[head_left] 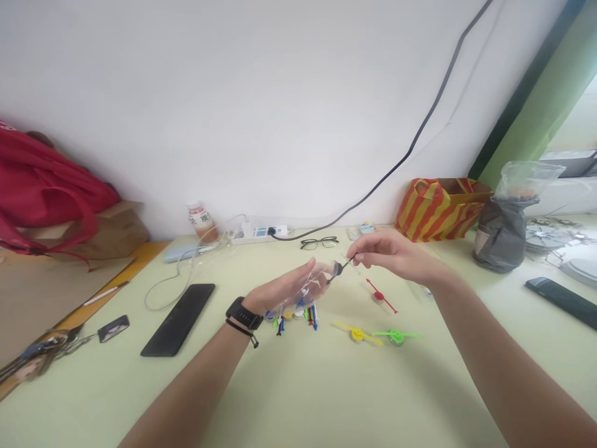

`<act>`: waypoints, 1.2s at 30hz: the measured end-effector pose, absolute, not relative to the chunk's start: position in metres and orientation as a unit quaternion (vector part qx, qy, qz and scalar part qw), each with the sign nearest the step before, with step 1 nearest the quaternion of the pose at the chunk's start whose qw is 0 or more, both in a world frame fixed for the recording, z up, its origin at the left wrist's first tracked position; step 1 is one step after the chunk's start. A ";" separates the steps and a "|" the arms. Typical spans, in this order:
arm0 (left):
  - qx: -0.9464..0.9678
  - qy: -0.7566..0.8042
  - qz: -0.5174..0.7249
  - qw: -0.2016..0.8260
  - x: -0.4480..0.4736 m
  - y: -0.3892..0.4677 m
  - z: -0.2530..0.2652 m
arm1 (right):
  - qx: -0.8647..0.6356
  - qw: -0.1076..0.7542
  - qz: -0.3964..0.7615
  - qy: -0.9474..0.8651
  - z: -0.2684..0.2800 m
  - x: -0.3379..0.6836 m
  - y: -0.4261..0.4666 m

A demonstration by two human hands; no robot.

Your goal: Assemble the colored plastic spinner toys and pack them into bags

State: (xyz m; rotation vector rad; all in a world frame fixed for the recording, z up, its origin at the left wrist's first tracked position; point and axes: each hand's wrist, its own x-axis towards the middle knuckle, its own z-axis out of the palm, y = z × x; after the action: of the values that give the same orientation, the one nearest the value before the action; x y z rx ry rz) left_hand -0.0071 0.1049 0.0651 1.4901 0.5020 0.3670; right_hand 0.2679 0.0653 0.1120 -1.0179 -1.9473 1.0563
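Near the middle of the table, my right hand (380, 250) pinches one end of a black arrow spinner (339, 269) between thumb and fingertips. The spinner slants down toward my left hand (293, 283), which wears a dark watch on its wrist. That hand is closed around a clear plastic bag (305, 291); its lower fingers are partly hidden by the bag. Beneath it are several coloured arrow spinners (313, 316), and I cannot tell which lie inside the bag. To the right, a red spinner (379, 296), a yellow spinner (357, 335) and a green spinner (396, 337) lie apart on the table.
Eyeglasses (319, 242) and a white power strip (261, 233) lie toward the wall. A black flat case (178, 320) is at left, near a bottle (203, 223). A striped bag (441, 210), a grey bag (502, 235) and a phone (562, 301) are at right.
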 end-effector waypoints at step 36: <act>0.716 0.343 0.316 0.519 0.009 0.121 0.014 | -0.625 -0.048 0.350 -0.696 0.043 0.321 0.096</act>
State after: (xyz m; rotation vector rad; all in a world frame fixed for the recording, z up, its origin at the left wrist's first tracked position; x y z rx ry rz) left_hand 0.0091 0.1213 0.0139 1.7186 0.8236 0.7578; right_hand 0.3207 0.0955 0.0430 -2.0256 -2.2573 1.1345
